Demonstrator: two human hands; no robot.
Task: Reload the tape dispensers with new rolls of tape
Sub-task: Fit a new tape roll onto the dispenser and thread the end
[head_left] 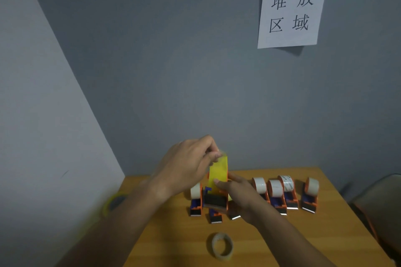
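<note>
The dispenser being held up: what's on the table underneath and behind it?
Two dispenser ends poke out below the held dispenser; their upper parts are hidden behind it and the right hand. The left hand pinches the yellow tape.
</note>
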